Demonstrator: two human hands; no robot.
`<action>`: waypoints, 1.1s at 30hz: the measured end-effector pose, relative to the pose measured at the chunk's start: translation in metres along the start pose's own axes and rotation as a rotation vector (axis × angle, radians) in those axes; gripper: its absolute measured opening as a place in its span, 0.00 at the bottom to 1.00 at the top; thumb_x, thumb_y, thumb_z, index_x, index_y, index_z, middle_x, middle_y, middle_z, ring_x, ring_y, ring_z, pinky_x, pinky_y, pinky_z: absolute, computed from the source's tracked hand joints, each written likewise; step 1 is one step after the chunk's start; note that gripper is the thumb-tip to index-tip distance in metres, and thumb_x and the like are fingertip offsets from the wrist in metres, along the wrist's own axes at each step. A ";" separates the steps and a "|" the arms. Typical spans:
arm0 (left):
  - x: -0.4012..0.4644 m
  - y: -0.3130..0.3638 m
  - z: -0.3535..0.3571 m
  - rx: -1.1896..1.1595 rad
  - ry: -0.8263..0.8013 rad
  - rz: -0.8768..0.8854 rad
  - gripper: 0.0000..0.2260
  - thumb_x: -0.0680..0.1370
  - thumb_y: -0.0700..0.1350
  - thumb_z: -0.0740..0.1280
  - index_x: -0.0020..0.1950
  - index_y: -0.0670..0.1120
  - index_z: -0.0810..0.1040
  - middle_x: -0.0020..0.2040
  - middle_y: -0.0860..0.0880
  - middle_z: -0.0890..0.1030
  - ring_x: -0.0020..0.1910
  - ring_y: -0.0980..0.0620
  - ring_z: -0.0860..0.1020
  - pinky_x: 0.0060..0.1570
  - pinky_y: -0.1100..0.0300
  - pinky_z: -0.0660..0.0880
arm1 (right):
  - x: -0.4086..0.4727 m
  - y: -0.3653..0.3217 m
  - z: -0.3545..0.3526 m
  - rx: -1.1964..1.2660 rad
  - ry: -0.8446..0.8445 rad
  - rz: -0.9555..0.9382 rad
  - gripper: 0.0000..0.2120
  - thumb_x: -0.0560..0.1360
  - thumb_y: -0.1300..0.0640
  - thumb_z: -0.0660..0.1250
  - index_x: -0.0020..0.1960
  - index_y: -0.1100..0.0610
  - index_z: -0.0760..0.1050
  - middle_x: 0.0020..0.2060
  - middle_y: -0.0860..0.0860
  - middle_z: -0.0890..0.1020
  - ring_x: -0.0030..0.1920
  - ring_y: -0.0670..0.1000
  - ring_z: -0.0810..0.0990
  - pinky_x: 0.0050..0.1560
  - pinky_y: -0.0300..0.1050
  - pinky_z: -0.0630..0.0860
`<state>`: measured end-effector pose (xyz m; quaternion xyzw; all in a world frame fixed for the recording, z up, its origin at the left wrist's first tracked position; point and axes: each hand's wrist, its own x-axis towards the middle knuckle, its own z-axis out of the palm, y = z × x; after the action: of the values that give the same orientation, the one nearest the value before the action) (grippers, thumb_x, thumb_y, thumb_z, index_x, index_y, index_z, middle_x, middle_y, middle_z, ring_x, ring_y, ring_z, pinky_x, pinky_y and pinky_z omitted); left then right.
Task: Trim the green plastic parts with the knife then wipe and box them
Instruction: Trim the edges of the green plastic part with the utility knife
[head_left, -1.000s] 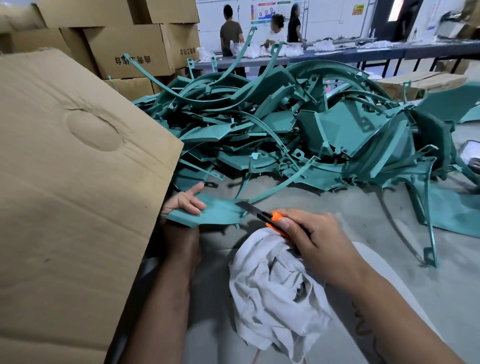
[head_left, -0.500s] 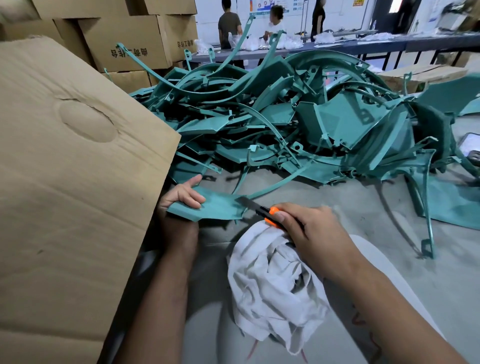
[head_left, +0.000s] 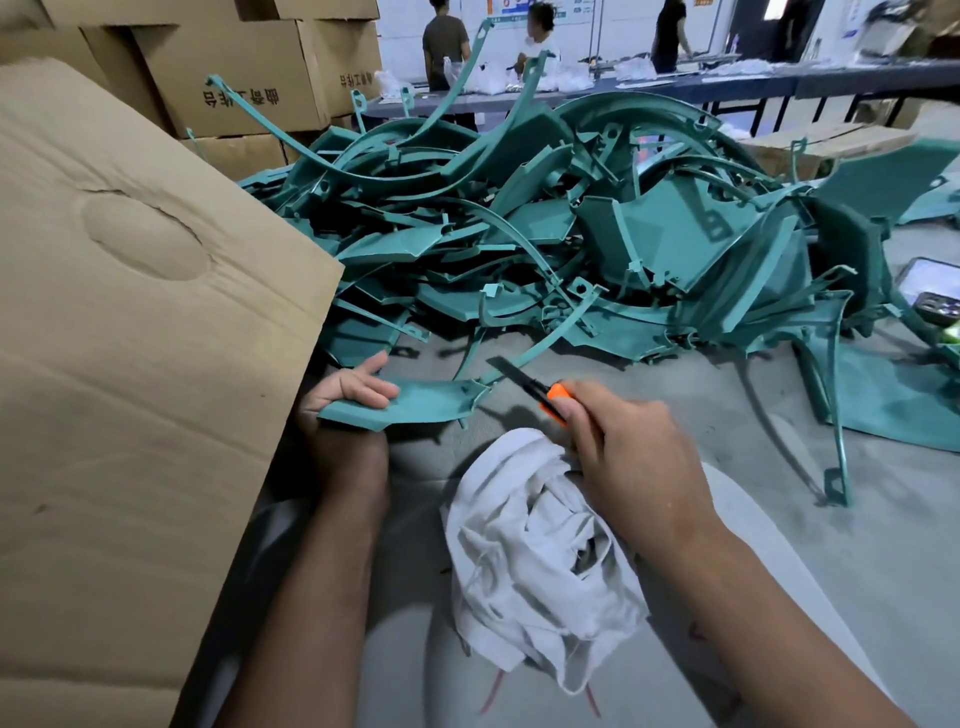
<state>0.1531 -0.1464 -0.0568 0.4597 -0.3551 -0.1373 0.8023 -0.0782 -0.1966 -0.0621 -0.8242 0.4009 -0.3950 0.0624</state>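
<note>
Cardboard flap (head_left: 130, 312) far left. Left hand (head_left: 345, 397) grips 1 green part (head_left: 415, 405) near the pile (head_left: 571, 234). Right hand (head_left: 628, 457) clenches the knife (head_left: 530, 387), blade just off the part's right end. Risk: a slip toward the left fingers; rag (head_left: 535, 561) lies near.

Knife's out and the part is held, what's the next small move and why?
Probably bring the knife blade back down onto the right end of the green part and shave that edge. The left hand grips the part, the right hand holds the knife just off it, and the white cloth lies unused.
</note>
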 end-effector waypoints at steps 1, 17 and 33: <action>-0.003 0.000 0.003 0.026 0.060 -0.021 0.09 0.66 0.33 0.57 0.32 0.45 0.72 0.29 0.52 0.81 0.51 0.45 0.83 0.53 0.62 0.78 | 0.000 -0.002 0.000 0.053 0.017 0.008 0.19 0.86 0.40 0.49 0.52 0.46 0.76 0.28 0.45 0.78 0.27 0.48 0.76 0.29 0.52 0.76; -0.030 -0.009 0.017 0.766 -0.460 0.366 0.10 0.73 0.52 0.74 0.42 0.45 0.87 0.36 0.50 0.85 0.36 0.46 0.83 0.34 0.54 0.77 | -0.001 -0.015 -0.014 0.328 0.070 -0.046 0.02 0.86 0.50 0.60 0.57 0.47 0.71 0.37 0.39 0.74 0.35 0.44 0.74 0.35 0.39 0.64; -0.045 -0.011 0.031 0.339 -0.459 -0.053 0.08 0.75 0.48 0.75 0.49 0.45 0.85 0.42 0.49 0.87 0.43 0.48 0.86 0.41 0.44 0.82 | -0.005 -0.032 -0.018 0.100 0.097 -0.009 0.09 0.83 0.49 0.62 0.46 0.52 0.70 0.27 0.42 0.67 0.27 0.45 0.69 0.29 0.42 0.61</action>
<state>0.1011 -0.1475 -0.0761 0.5532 -0.5332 -0.1974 0.6088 -0.0731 -0.1684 -0.0394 -0.8016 0.3797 -0.4543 0.0822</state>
